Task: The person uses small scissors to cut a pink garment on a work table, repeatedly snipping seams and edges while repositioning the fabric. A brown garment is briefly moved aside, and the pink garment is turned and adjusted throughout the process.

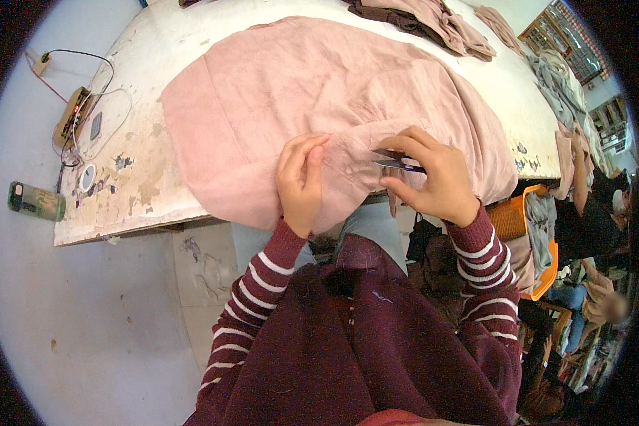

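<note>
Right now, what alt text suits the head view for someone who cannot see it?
The right hand holds small dark snips over pink cloth, with the left hand at the cloth nearby. The cloth covers part of a worn white table.

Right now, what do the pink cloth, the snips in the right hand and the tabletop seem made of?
Pink cloth: matte fabric, draping in soft creases; woven or knit, I can't tell. Snips in the right hand: probably metal blades, thin and pointed with a grey sheen; dark handle unclear. Tabletop: pale, worn coating, perhaps paint, flaking in brownish patches; base unclear.
</note>
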Available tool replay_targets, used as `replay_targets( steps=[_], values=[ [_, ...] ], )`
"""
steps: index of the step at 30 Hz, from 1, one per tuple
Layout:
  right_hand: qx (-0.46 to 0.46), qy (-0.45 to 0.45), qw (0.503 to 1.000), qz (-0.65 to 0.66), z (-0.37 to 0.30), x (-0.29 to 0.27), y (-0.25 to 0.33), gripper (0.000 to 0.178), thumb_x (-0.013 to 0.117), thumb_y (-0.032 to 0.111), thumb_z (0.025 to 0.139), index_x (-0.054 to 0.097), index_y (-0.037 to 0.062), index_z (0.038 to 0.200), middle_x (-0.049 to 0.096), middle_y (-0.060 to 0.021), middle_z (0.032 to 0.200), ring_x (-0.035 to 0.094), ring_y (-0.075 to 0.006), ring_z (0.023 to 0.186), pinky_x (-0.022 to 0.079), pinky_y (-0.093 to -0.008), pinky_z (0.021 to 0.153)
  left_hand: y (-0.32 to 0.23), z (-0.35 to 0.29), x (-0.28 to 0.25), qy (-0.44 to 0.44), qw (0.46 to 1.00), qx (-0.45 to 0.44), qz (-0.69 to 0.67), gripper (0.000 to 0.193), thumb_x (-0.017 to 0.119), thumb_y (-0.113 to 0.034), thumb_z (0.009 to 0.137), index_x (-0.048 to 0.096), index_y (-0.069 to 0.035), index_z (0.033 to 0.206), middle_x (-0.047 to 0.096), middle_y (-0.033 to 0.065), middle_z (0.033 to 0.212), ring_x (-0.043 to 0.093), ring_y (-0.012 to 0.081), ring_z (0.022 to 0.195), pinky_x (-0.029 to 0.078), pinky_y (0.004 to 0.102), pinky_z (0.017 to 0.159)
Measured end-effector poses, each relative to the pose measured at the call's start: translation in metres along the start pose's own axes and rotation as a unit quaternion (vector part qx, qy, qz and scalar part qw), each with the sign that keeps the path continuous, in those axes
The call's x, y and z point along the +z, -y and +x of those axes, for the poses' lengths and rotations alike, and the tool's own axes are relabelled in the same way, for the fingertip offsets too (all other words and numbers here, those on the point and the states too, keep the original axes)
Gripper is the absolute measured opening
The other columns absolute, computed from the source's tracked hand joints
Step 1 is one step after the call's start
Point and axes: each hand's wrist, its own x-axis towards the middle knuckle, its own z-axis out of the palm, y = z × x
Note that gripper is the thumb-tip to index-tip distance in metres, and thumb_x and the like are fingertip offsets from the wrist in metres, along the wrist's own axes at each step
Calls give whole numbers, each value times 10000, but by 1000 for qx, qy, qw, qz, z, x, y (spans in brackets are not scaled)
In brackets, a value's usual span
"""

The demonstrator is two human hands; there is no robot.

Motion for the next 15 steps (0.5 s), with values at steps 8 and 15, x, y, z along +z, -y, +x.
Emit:
replay_targets(
  steps=[8, 15],
  values=[
    [-43, 17, 996, 81, -5, 25, -42, 337, 652, -25, 673, 698, 71, 993, 637, -129, 1108, 656, -242, 895, 515, -295, 758, -11, -49, 6, 127, 949, 138, 253, 366, 713, -124, 740, 574, -52, 1070, 604, 116, 1008, 573, 338, 1004, 439, 445, 921],
    [-17, -9, 970, 242, 8, 26, -32, 286, 681, 3, 761, 688, 28, 1046, 644, -104, 1052, 620, -164, 900, 479, -268, 754, -13, -41, -21, 28, 945, 245, 217, 226, 657, 87, 709, 638, -55, 884, 643, 85, 970, 643, 279, 926, 522, 373, 790]
  ],
)
